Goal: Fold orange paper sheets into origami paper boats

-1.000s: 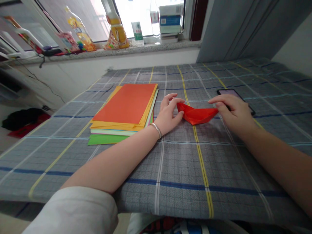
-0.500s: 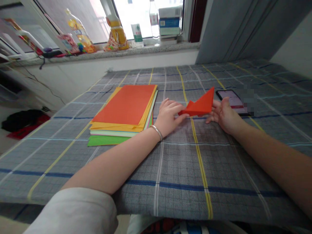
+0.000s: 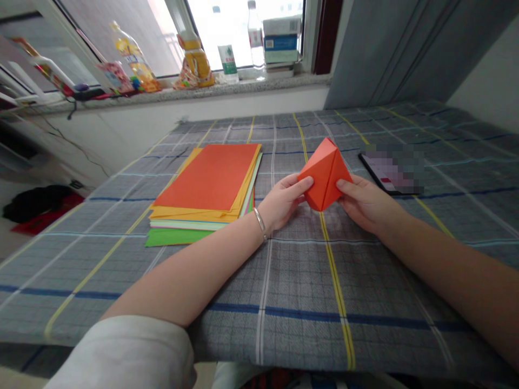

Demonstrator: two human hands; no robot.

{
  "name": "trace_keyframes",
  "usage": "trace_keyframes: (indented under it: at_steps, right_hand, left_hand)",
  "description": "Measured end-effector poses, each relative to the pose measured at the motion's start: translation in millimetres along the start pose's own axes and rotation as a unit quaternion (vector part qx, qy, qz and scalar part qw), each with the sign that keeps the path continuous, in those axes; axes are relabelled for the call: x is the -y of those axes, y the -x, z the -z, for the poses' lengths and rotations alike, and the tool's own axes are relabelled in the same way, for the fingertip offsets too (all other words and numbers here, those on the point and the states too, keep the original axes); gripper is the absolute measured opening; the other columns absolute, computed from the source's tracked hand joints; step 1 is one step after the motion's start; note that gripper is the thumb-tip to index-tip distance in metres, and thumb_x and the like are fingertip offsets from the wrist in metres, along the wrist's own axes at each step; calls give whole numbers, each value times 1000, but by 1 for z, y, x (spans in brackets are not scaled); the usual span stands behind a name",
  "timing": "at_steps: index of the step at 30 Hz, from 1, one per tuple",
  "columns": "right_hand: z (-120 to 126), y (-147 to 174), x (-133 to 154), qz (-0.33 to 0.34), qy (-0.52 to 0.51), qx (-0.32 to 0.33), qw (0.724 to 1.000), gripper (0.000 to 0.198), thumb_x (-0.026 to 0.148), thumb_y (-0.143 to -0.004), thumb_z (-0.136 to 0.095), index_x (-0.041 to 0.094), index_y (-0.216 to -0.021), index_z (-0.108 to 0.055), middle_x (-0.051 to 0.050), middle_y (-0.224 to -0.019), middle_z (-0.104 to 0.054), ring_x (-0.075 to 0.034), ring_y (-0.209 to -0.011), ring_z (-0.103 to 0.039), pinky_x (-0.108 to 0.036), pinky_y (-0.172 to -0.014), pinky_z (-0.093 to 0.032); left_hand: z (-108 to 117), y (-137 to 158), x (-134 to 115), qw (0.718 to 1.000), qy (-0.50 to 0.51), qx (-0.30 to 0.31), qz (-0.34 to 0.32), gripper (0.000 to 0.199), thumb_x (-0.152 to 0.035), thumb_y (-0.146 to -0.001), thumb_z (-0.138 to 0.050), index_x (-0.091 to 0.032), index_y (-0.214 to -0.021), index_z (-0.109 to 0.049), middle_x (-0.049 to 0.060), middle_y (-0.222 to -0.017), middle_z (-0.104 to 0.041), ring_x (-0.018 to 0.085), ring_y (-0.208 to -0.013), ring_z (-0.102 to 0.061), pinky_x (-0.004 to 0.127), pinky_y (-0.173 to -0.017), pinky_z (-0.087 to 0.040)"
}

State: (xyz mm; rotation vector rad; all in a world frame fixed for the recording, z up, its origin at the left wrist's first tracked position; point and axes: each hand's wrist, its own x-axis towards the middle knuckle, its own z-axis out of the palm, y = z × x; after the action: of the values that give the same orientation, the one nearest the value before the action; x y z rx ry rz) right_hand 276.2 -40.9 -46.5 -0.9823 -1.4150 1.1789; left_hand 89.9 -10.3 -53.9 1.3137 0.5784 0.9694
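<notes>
A folded piece of orange-red paper [image 3: 322,175] is held up above the tablecloth, its creased face turned toward me and a pointed end at the bottom. My left hand [image 3: 284,200] pinches its left side, thumb in front and fingers behind. On the opposite edge, my right hand [image 3: 362,201] grips it the same way, thumb on the near face. The fingers behind the paper are partly hidden. A silver bangle [image 3: 260,223] circles my left wrist.
Left of my hands lies a stack of coloured paper [image 3: 211,175], orange-red on top, with yellow, white and green below. A phone [image 3: 385,173], partly blurred out, rests beyond my right hand. Bottles and boxes [image 3: 280,40] line the windowsill [image 3: 243,85] behind the checked tablecloth [image 3: 227,335].
The folded paper has turned from a side-on, boat-like shape to show its creased face. My right hand, earlier open beside it, has closed on its right edge.
</notes>
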Motion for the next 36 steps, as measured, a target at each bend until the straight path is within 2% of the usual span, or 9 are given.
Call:
trace_keyframes:
  at_steps: [4, 10, 13, 17, 23, 27, 29, 32, 36]
  right_hand:
    - [-2, 3, 3, 1, 50, 16, 999, 34, 56, -88, -54, 32, -106, -69, -7, -115, -75, -30, -116, -67, -53, -96, -57]
    - [-3, 5, -2, -15, -119, 48, 992, 32, 54, -79, -74, 34, -103, -75, -2, -115, -76, -29, -118, -66, -51, -108, -50]
    - [-2, 5, -1, -18, -141, 50, 989, 27, 52, -77, -77, 35, -99, -76, -1, -113, -77, -28, -116, -67, -50, -112, -47]
    - [-1, 5, -1, -9, -125, 45, 991, 33, 56, -75, -78, 35, -100, -76, -1, -114, -76, -29, -118, -66, -53, -113, -45]
    - [6, 2, -6, 34, -65, 13, 997, 29, 49, -78, -78, 34, -102, -76, -1, -115, -76, -27, -115, -67, -54, -112, -45]
    - [21, -3, -6, 129, 113, -7, 985, 22, 37, -78, -77, 31, -99, -76, -2, -115, -74, -28, -115, -65, -55, -111, -44]
    - [30, -5, -7, 179, 233, -16, 956, 18, 34, -78, -75, 31, -96, -76, -4, -118, -71, -30, -120, -62, -57, -112, -42]
    - [39, -8, -12, 217, 349, -46, 911, 9, 29, -80, -70, 31, -86, -76, -7, -125, -66, -31, -118, -61, -59, -108, -45]
    - [41, -10, -23, 187, 361, -88, 909, 13, 28, -84, -63, 30, -89, -76, -9, -130, -62, -30, -116, -63, -50, -89, -58]
  left_hand:
    - [0, 1, -3, 998, 53, 24, 19, 41, -54, -76, -77, -21, -100, -72, 6, -109, -75, 25, -109, -67, 40, -94, -51]
    - [-3, 3, -4, 988, 145, 38, 28, 39, -49, -71, -84, -19, -95, -74, 3, -93, -74, 17, -88, -66, 29, -85, -48]
    - [-5, 3, -5, 987, 153, 51, 26, 37, -47, -71, -86, -18, -92, -75, 2, -88, -73, 14, -82, -64, 27, -83, -47]
    - [-4, 3, -4, 986, 160, 47, 18, 36, -47, -70, -87, -20, -91, -75, 1, -87, -72, 13, -78, -62, 26, -79, -47]
    - [2, 0, -3, 996, 75, 21, -48, 38, -51, -73, -84, -22, -95, -76, 1, -96, -73, 17, -95, -65, 32, -95, -47]
    - [21, -4, -9, 989, -87, 22, -119, 28, -44, -83, -76, -24, -102, -75, 2, -110, -71, 19, -106, -64, 38, -102, -47]
    - [32, -6, -11, 954, -249, 30, -162, 18, -34, -86, -74, -24, -100, -76, 4, -119, -68, 21, -115, -61, 41, -109, -43]
    - [45, -8, -11, 859, -459, -3, -226, 13, -21, -88, -69, -26, -96, -78, 5, -125, -63, 21, -118, -56, 46, -111, -41]
    - [48, -6, -7, 762, -590, -4, -265, 24, -14, -89, -63, -29, -100, -78, 5, -123, -60, 20, -110, -54, 44, -102, -48]
